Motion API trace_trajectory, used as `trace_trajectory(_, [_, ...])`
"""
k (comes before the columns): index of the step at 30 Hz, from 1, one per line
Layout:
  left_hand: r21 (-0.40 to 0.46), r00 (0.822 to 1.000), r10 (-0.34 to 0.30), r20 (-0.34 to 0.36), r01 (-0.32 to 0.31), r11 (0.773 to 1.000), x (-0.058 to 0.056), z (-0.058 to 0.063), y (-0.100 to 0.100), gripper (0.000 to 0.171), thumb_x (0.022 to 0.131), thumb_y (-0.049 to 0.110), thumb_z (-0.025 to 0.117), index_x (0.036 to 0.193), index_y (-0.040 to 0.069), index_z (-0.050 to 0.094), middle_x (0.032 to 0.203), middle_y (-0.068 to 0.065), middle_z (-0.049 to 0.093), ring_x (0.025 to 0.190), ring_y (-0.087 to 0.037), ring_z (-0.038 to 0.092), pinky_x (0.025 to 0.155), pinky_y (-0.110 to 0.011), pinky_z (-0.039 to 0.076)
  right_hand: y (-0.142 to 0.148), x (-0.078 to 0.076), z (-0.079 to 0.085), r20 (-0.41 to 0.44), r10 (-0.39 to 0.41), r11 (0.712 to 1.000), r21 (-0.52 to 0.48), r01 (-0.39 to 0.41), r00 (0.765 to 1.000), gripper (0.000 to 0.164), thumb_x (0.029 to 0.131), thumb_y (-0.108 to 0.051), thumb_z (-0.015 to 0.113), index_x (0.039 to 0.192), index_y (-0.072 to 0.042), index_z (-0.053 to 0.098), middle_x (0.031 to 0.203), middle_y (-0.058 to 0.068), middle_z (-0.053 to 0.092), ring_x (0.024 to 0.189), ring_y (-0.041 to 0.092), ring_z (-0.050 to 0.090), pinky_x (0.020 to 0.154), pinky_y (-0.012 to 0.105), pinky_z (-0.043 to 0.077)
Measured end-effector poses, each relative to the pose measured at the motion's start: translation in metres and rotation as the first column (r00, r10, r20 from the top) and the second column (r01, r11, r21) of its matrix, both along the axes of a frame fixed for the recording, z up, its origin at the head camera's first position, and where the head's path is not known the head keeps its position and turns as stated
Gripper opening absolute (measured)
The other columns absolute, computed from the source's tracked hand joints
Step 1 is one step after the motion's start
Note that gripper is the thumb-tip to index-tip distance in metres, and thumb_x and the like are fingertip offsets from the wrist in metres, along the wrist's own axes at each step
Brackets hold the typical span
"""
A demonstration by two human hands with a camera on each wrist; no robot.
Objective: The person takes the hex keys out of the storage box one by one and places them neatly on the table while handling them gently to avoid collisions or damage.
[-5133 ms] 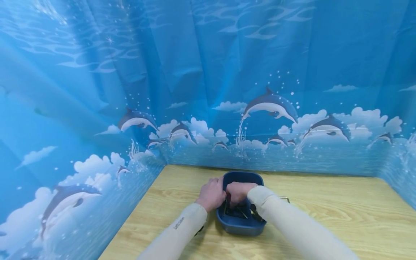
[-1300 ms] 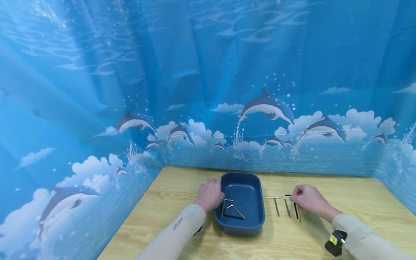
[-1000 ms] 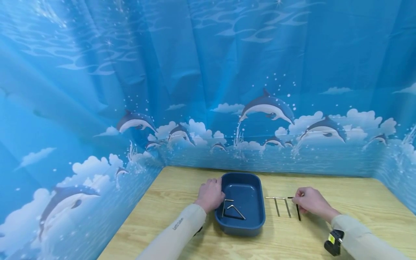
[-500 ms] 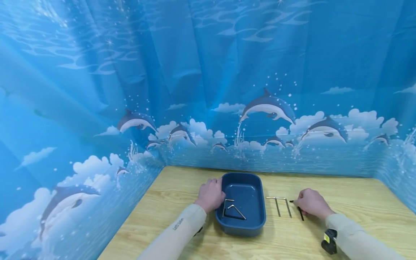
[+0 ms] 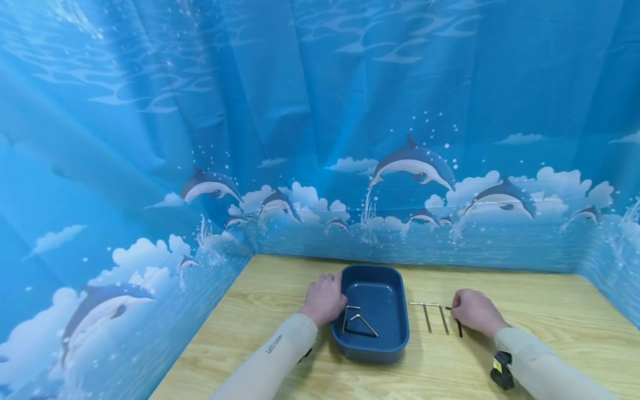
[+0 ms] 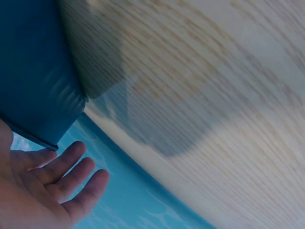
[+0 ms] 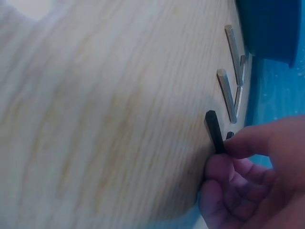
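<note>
My right hand (image 5: 475, 311) pinches a black L-shaped hex key (image 7: 214, 129) between thumb and fingertips, low over the wooden table. Its long arm points toward me in the head view. Just left of it, two silver hex keys (image 5: 444, 321) lie side by side, long arms pointing the same way. A dark blue rectangular bin (image 5: 380, 355) stands left of these. Inside it are two silvery hex keys (image 5: 367, 325) and a black hex key (image 5: 357, 333). My left hand (image 5: 324, 299) rests at the bin's left rim; its fingers look loose and slightly spread in the left wrist view.
Wood-grain tabletop (image 5: 540, 328) surrounds the bin and the row of keys. A blue curtain (image 5: 320, 139) printed with dolphins and clouds stands along the table's back and sides. A black wrist device (image 5: 502, 369) sits under my right sleeve.
My right hand has come out of the bin to the table at the right, where it now shifts and turns the black hex key beside the silver pair. The left hand stays at the rim.
</note>
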State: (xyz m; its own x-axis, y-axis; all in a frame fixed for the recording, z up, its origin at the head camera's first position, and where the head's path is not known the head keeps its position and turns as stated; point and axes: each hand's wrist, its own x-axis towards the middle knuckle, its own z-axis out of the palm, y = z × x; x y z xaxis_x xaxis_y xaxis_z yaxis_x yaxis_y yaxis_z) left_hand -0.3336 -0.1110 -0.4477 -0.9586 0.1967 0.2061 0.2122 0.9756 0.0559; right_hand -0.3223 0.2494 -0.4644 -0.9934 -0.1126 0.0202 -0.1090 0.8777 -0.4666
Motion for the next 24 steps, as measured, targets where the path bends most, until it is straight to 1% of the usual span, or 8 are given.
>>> trace_trajectory(4, [0.002,1.000,0.002,0.005,-0.002,1.000,-0.0003,0.0000,0.0002,0.051,0.092,0.028,0.061,0.138,0.007,0.056,0.123,-0.012,0.065,0.115,-0.027,0.062,0.089,-0.048,0.056,-0.0017,-0.0017,-0.0002,-0.013,0.009,1.000,0.019,-0.008,1.000,0.004,0.084,-0.007,0.063,0.081,-0.007,0.061,0.073,0.003,0.058,0.065,0.020,0.051,0.059,0.032,0.040])
trace_trajectory(10, [0.001,1.000,0.006,0.011,-0.006,1.000,-0.0013,-0.0007,0.0007,0.053,0.093,0.029,0.061,0.141,0.008,0.054,0.126,-0.012,0.065,0.117,-0.028,0.061,0.090,-0.048,0.055,-0.0047,-0.0044,-0.0007,-0.024,0.024,0.999,0.041,-0.023,0.999,0.004,0.087,-0.007,0.061,0.084,-0.004,0.062,0.074,0.003,0.059,0.066,0.020,0.051,0.059,0.034,0.041])
trace_trajectory(13, [-0.001,1.000,0.009,0.015,-0.008,1.000,-0.0017,-0.0008,0.0008,0.052,0.094,0.029,0.061,0.141,0.008,0.054,0.126,-0.012,0.065,0.117,-0.027,0.061,0.090,-0.048,0.055,-0.0058,-0.0050,-0.0012,-0.029,0.023,0.999,0.047,-0.022,0.999,0.004,0.086,-0.007,0.061,0.086,-0.003,0.063,0.076,0.003,0.060,0.066,0.020,0.052,0.059,0.034,0.042])
trace_trajectory(18, [0.006,1.000,0.015,0.026,-0.015,1.000,-0.0011,0.0001,0.0010,0.053,0.094,0.029,0.062,0.141,0.008,0.054,0.127,-0.012,0.064,0.117,-0.027,0.061,0.091,-0.047,0.055,-0.0069,-0.0046,-0.0016,-0.025,0.027,0.998,0.051,-0.026,0.999,0.005,0.085,-0.006,0.061,0.088,-0.006,0.064,0.076,0.003,0.060,0.066,0.020,0.051,0.058,0.034,0.041])
trace_trajectory(24, [0.013,1.000,0.014,0.022,-0.014,1.000,-0.0009,-0.0003,0.0012,0.052,0.093,0.028,0.062,0.140,0.008,0.055,0.127,-0.012,0.065,0.117,-0.027,0.061,0.092,-0.047,0.055,-0.0077,-0.0021,0.0006,-0.028,0.025,0.999,0.046,-0.024,0.999,0.005,0.090,-0.010,0.061,0.090,-0.006,0.064,0.073,0.002,0.059,0.063,0.019,0.051,0.057,0.033,0.040])
